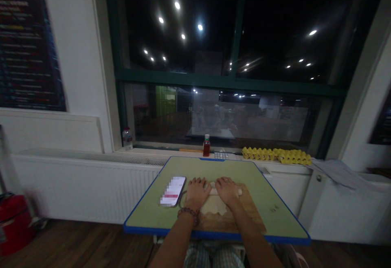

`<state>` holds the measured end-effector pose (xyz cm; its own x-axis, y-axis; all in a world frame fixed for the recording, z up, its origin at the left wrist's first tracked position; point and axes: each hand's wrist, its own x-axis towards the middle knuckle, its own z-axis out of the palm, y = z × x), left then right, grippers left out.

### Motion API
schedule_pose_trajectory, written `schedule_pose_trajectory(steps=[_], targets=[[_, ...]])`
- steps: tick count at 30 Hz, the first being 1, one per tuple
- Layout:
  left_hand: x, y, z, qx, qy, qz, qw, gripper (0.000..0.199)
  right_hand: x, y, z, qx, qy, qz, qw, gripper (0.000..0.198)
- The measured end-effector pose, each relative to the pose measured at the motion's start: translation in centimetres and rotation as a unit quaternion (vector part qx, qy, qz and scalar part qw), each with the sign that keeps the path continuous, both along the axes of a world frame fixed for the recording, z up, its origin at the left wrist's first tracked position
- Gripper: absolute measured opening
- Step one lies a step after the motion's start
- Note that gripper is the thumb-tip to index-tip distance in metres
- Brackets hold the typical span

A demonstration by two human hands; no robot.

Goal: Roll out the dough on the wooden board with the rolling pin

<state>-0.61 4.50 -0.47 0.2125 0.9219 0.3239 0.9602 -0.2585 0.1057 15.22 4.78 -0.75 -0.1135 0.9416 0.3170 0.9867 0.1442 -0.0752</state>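
A pale sheet of rolled dough (215,206) with an uneven edge lies on a wooden board (252,207). Across its far part runs a light rolling pin (240,192), whose right end sticks out past my right hand. My left hand (198,191) presses on the pin's left part, fingers curled over it and pointing away from me. Lying over the right part of the same pin is my right hand (227,190). Both palms hide much of the pin. A beaded bracelet (188,215) circles my left wrist.
Left of the board, a phone (172,191) lies on the green table (149,207) with blue edges. On the windowsill behind stand a bottle of reddish liquid (206,146), a clear bottle (127,139) and yellow egg trays (276,155). A radiator (85,190) runs below.
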Motion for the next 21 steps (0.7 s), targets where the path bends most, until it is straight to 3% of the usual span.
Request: schedule_pose_trajectory(steps=[11,21], targets=[[0.2,0.3,0.1,0.000,0.002,0.006,1.000,0.047,0.1,0.5,-0.2,-0.015,-0.041,0.034,0.998,0.037],[0.4,0.9,0.0,0.026,-0.014,0.007,1.000,0.038,-0.3,0.5,0.7,0.011,0.032,-0.042,0.999,0.031]])
